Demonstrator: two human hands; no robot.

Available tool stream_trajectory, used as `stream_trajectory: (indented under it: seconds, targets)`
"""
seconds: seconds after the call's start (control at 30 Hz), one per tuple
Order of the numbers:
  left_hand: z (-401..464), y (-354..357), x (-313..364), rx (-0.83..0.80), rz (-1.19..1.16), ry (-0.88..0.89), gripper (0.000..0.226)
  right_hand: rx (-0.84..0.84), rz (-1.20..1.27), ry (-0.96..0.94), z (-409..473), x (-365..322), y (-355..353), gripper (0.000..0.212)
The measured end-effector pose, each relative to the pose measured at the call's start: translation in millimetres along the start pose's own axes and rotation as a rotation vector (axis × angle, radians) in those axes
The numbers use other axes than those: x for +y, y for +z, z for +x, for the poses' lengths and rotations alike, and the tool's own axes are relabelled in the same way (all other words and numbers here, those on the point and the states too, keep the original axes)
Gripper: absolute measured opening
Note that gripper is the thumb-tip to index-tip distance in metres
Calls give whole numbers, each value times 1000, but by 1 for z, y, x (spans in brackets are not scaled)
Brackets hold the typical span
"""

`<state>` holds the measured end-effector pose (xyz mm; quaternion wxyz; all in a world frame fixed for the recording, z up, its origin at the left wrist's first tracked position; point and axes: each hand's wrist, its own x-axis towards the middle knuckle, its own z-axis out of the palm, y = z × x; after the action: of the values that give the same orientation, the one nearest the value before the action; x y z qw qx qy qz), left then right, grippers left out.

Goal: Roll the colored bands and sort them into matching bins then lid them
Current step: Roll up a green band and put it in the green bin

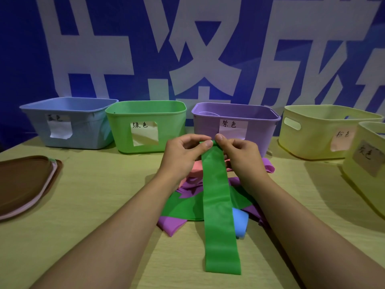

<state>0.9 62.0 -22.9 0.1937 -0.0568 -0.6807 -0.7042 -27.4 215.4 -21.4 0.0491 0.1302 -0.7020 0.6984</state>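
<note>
Both forearms reached up mid-frame, left hand [183,152] and right hand [239,152] pinching the green band's [218,205] far end. Uneven pinching by the fingers [208,143] could start a crooked, loosening roll.

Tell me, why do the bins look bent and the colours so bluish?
Head view: the wide lens bows the edges, so the yellow bin leans outward; dim, blue-tinged light falls from the banner; the hands cast soft shadows on the table; the green band stays sharp.

— What's behind, at twelve o'clock?
— A blue backdrop [25,59] with large white characters [200,49] printed across it.
— And underneath?
— A pale wood-grain worktop [93,205], running from nine to three o'clock.
</note>
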Motion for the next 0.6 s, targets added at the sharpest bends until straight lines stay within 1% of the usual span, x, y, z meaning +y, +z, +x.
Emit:
stream_trajectory:
  seconds: [0.17,0.3,0.4,0.5,0.6]
  targets:
    - [1,-2,-1,14,-11,-6,19,-10,31,-32,3,4,-1,19]
    - [2,-1,-1,25,-35,-16,21,-35,45,-56,1,3,-1,16]
    - [1,0,1,41,-85,-76,18,-76,67,-93,0,2,0,16]
    - [0,-1,0,25,-22,-118,32,-85,47,-139,1,3,1,17]
    - [0,-2,0,44,23,-109,32,-86,44,-141,1,3,3,14]
